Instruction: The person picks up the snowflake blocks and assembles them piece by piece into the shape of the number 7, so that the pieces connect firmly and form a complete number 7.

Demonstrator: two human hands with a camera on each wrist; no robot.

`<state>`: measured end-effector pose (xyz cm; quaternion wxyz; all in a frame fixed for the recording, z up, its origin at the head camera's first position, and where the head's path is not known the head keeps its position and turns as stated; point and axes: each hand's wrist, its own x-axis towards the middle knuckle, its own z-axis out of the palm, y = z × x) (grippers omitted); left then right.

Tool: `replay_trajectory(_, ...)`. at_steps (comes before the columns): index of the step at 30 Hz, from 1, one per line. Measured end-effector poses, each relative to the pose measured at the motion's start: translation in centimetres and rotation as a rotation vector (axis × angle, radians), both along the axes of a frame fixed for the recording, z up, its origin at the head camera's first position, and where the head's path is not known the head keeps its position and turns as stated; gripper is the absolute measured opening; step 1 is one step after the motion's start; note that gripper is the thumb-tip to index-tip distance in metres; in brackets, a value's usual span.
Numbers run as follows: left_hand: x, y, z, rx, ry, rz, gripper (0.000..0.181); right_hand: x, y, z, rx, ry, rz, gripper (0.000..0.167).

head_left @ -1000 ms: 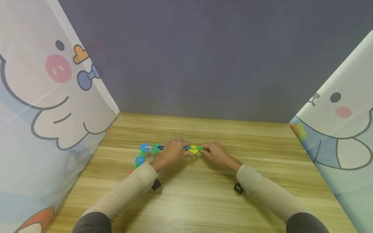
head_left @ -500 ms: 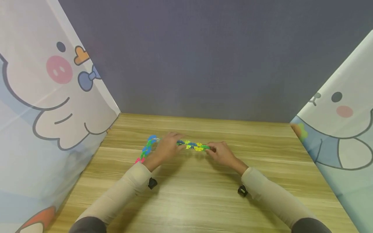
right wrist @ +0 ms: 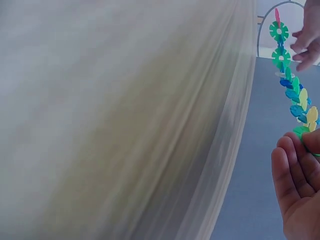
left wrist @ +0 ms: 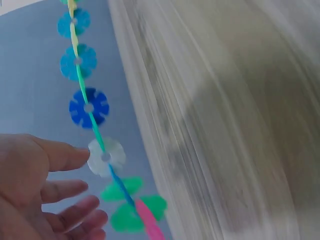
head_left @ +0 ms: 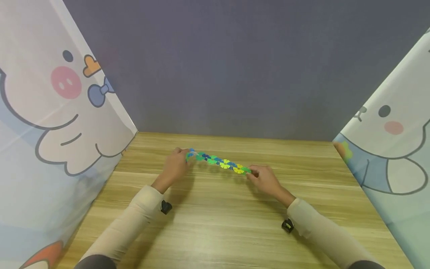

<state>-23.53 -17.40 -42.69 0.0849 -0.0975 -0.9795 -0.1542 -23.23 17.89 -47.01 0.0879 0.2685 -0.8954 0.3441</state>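
A chain of interlocking disc pieces [head_left: 225,164] in green, blue and yellow hangs between the two hands, above the table. At its right end, a green disc [head_left: 246,170] is pinched in my right hand [head_left: 267,181]. My left hand [head_left: 174,166] is beside the chain's left part. Up close in the left wrist view, its thumb and fingers are loosely spread next to a whitish disc [left wrist: 119,159]; a light touch there cannot be told. Beyond it come green discs [left wrist: 137,212] and a pink disc [left wrist: 150,220], hidden behind the hand in the head view.
Below lies a wood-grain table [head_left: 221,224]. A grey panel [head_left: 215,67] rises at its back. Cartoon-printed cloths [head_left: 84,127] hang on both sides. Small black devices [head_left: 166,207] sit under both wrists.
My left hand has slid leftward along the chain to near its left part, baring the middle discs. The right hand has drawn rightward with its end, and the chain now slants down to the right.
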Motion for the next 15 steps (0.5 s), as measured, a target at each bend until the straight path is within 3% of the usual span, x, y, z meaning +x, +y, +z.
replay_trajectory(7, -0.4, -1.0, -0.1, 0.045, -0.114, 0.066, 0.05, 0.5, 0.9, 0.2, -0.016, 0.018, -0.024, 0.006)
replay_trajectory(11, -0.8, -1.3, -0.5, 0.085, -0.143, 0.06, 0.044, 0.8, 1.2, 0.1, -0.011, 0.037, -0.025, 0.006)
replay_trajectory(15, -1.1, -1.5, -0.9, 0.103, -0.122, 0.021, 0.045, 1.1, 1.3, 0.0, 0.0, 0.059, -0.016, 0.004)
